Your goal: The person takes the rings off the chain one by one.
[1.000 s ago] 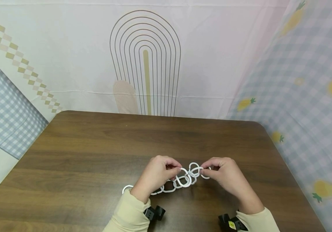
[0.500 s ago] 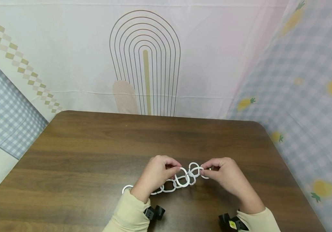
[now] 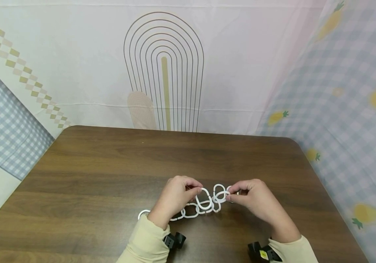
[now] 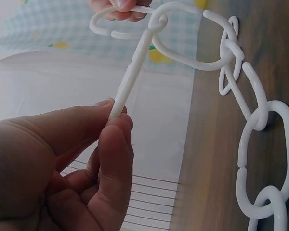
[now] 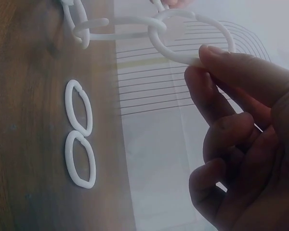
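Note:
Thumb and fingertips of my left hand (image 3: 178, 195) pinch one end of a white plastic chain link (image 4: 131, 77). My right hand (image 3: 253, 193) pinches another white link (image 5: 216, 25) between thumb and forefinger, its other fingers curled. Both held links are raised and meet where they hook together in the left wrist view. From there the rest of the white chain (image 4: 267, 159) hangs down to the table and runs leftward, passing partly hidden behind my left hand and wrist in the head view.
Two loose white links, a nearer one (image 5: 80, 161) and another (image 5: 78, 108), lie on the brown wooden table (image 3: 109, 164) below my right hand. Printed cloth (image 3: 92, 65) hangs behind the table, and checked cloth (image 3: 332, 102) stands along the right side.
My left hand has shifted slightly left with its link, which overlaps the right hand's link less in the head view. The right hand has barely moved.

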`<action>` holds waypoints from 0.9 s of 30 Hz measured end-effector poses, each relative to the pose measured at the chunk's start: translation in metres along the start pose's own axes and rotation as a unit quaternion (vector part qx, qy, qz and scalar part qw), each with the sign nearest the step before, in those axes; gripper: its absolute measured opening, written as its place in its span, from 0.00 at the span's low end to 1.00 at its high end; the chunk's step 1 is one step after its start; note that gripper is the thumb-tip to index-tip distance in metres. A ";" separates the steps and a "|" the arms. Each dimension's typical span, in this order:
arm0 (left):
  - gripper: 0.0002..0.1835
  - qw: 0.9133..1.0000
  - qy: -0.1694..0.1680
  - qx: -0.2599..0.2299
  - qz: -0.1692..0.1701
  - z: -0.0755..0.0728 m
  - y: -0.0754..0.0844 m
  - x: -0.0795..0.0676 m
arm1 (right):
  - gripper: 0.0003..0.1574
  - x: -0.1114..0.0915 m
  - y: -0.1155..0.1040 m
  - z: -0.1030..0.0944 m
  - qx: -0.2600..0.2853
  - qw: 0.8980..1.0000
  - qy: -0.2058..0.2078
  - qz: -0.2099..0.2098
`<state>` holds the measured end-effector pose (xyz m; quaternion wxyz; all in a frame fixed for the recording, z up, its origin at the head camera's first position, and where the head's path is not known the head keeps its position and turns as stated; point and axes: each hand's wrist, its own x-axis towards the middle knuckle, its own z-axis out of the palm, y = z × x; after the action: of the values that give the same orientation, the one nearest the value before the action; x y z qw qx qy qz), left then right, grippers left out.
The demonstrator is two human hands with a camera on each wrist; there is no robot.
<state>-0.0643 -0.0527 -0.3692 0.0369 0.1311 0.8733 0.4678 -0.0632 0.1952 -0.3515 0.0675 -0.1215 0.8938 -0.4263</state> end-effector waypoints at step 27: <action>0.02 1.000 0.023 -0.002 0.007 0.002 -0.006 0.002 | 0.06 0.000 -0.001 0.002 0.004 1.000 -0.008 -0.007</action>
<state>-0.0667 -0.0538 -0.3747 0.0136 0.1263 0.8721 0.4726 -0.0623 0.1930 -0.3520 0.0726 -0.1308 0.8907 -0.4293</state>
